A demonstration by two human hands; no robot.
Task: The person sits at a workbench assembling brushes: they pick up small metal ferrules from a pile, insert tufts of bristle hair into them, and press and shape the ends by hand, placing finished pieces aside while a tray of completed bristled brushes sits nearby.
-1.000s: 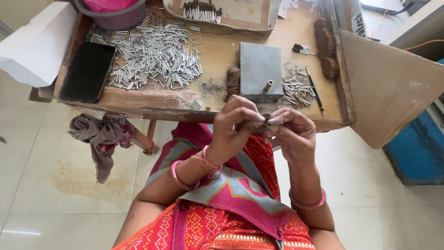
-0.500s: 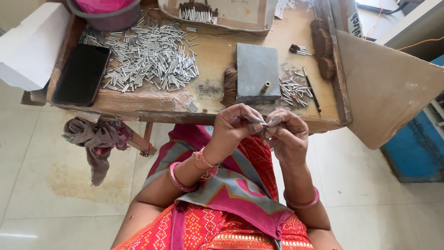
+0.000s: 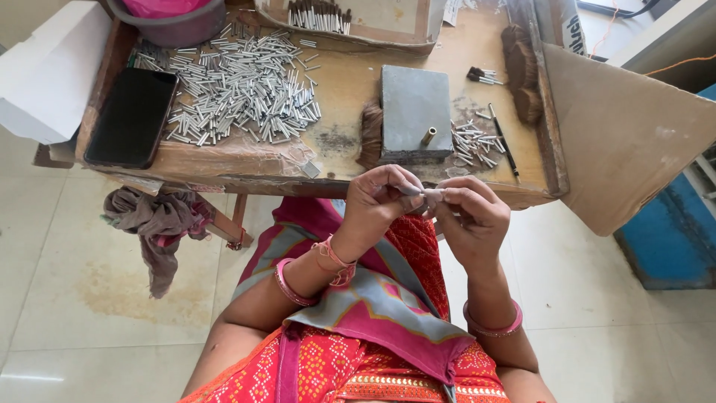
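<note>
My left hand (image 3: 380, 200) and my right hand (image 3: 470, 218) meet fingertip to fingertip just in front of the low wooden table's (image 3: 350, 82) near edge. Between them they pinch one small silver metal tube (image 3: 426, 193), mostly hidden by the fingers. A big heap of the same silver tubes (image 3: 239, 89) lies on the table's left half. A grey stone block (image 3: 415, 112) with a short brass peg (image 3: 429, 136) stands just beyond my hands. A smaller scatter of tubes (image 3: 473, 143) lies right of the block.
A black phone (image 3: 132, 117) lies at the table's left end beside a white box (image 3: 45, 71). A grey bowl (image 3: 175, 19) and a tray of dark-tipped tubes (image 3: 321, 15) sit at the back. Brown hair tufts (image 3: 522, 71), a cardboard sheet (image 3: 626, 134), a hanging cloth (image 3: 156, 224).
My hands stay pinched together on the tube with only slight finger shifts. The view has tilted a little.
</note>
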